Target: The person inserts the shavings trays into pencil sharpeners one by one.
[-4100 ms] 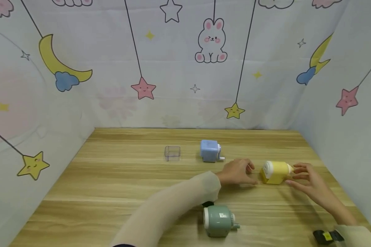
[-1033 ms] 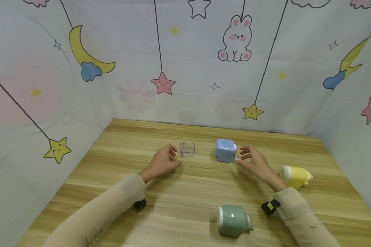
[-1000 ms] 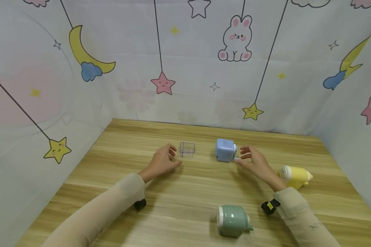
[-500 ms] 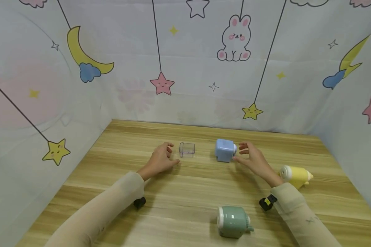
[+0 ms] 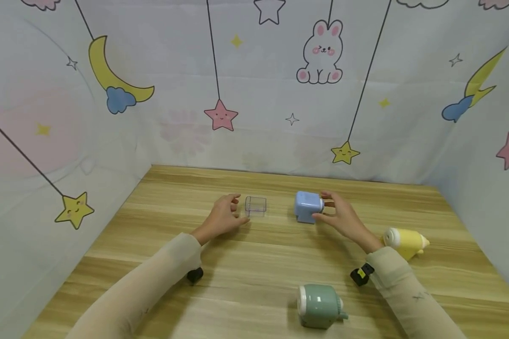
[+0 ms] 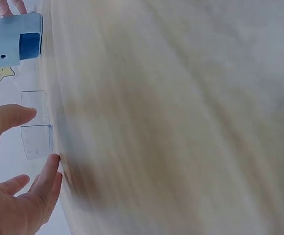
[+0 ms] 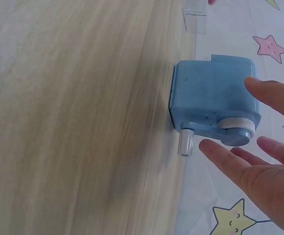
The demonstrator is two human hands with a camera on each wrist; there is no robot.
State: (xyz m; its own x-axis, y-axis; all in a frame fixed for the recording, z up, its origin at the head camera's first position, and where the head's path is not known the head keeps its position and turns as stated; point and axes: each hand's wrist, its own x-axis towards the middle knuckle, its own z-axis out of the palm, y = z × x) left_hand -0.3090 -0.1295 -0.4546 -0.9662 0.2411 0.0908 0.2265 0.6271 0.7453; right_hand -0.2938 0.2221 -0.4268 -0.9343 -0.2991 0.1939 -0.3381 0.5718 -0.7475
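A blue crank pencil sharpener [image 5: 307, 202] stands upright toward the back of the table. My right hand [image 5: 343, 219] is at its crank end, thumb and fingers spread. In the right wrist view, the thumb tip overlaps the sharpener body [image 7: 213, 90], and the fingers lie beyond the crank handle [image 7: 186, 142]; contact is unclear. Left of it lies a clear plastic shavings drawer [image 5: 256, 205]. My left hand [image 5: 222, 214] is beside this drawer, holding nothing. The left wrist view shows thumb and fingers parted around the drawer [image 6: 38, 142], and an opening in the sharpener [image 6: 29, 45].
A green crank sharpener [image 5: 318, 306] stands at the front of the wooden table [image 5: 246, 278]. To the right, behind my right forearm, is a yellow sharpener [image 5: 407, 241]. A printed white cloth [image 5: 254, 146] bounds the back and sides.
Both hands have left the yellow sharpener, the left reaching the clear drawer, the right the blue sharpener. The yellow sharpener sits turned differently. Over the last half second, my right hand came closer around the crank.
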